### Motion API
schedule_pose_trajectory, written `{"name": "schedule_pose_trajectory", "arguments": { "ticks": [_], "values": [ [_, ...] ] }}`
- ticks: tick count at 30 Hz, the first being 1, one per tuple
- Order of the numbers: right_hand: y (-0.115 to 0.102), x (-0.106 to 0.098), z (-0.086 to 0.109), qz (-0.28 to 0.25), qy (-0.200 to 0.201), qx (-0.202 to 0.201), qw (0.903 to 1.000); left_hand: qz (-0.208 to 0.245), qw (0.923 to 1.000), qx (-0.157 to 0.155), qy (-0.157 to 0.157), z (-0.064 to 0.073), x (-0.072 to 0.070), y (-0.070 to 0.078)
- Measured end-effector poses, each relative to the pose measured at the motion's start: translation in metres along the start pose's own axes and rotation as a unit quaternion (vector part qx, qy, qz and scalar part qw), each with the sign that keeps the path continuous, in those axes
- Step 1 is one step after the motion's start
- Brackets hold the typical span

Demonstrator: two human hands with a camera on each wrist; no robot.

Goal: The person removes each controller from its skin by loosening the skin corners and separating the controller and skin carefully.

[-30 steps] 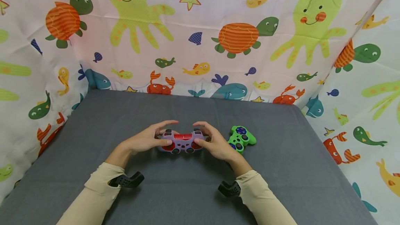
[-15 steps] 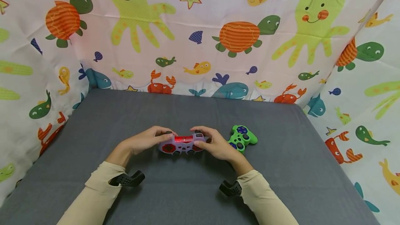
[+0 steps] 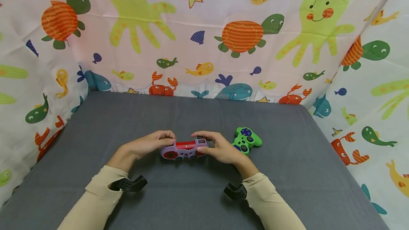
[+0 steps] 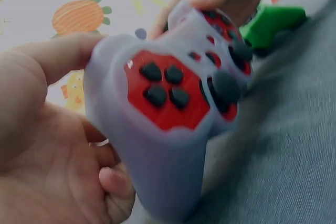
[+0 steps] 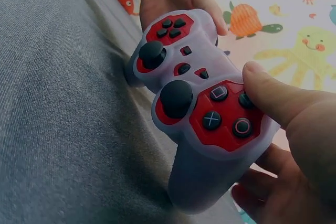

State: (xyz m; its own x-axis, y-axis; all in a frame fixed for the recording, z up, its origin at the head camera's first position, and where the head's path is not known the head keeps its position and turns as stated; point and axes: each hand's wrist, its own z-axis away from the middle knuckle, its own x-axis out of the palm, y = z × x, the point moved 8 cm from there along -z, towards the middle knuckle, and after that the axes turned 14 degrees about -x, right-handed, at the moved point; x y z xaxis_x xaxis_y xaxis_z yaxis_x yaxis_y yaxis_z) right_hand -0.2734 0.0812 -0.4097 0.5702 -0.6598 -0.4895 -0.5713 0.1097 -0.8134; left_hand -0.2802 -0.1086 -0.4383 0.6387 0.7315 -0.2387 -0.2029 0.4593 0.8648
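A red game controller in a translucent lilac silicone cover is held between both hands over the grey cloth, mid-table. It is tipped up, handles pointing down and button face toward the person. My left hand pinches the cover at the controller's left shoulder, thumb on top; in the left wrist view the other fingers curl behind the cover. At the other end, my right hand grips the right shoulder. Its thumb lies at the edge beside the black buttons, and the fingers wrap behind, partly hidden.
A green game controller lies on the grey cloth-covered table, just beyond the right hand and partly behind it. A sea-animal printed curtain rises along the back and both sides. Each wrist wears a black camera mount.
The lilac-covered controller has tilted, so more of its red top edge shows in the head view. My left thumb has moved from the button face up to the top edge; the right hand keeps its hold.
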Motion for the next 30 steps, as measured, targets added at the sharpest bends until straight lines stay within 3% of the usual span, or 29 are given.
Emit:
{"name": "schedule_pose_trajectory", "arguments": {
  "ticks": [10, 18, 23, 30],
  "values": [
    [0.000, 0.002, 0.003, -0.025, -0.005, 0.001, 0.9997, 0.088, 0.9960, -0.002, -0.017, 0.002, 0.004, 0.005],
    [-0.001, 0.003, 0.004, -0.037, -0.013, -0.005, 0.9992, 0.107, 0.9940, 0.007, -0.023, 0.004, 0.008, 0.010],
    [-0.001, 0.004, 0.004, -0.031, -0.015, -0.003, 0.9994, 0.118, 0.9927, 0.021, -0.012, 0.005, 0.008, 0.012],
    [-0.001, 0.001, 0.001, -0.024, 0.003, -0.001, 0.9997, 0.142, 0.9882, 0.050, 0.030, 0.005, -0.002, 0.014]
  ]
}}
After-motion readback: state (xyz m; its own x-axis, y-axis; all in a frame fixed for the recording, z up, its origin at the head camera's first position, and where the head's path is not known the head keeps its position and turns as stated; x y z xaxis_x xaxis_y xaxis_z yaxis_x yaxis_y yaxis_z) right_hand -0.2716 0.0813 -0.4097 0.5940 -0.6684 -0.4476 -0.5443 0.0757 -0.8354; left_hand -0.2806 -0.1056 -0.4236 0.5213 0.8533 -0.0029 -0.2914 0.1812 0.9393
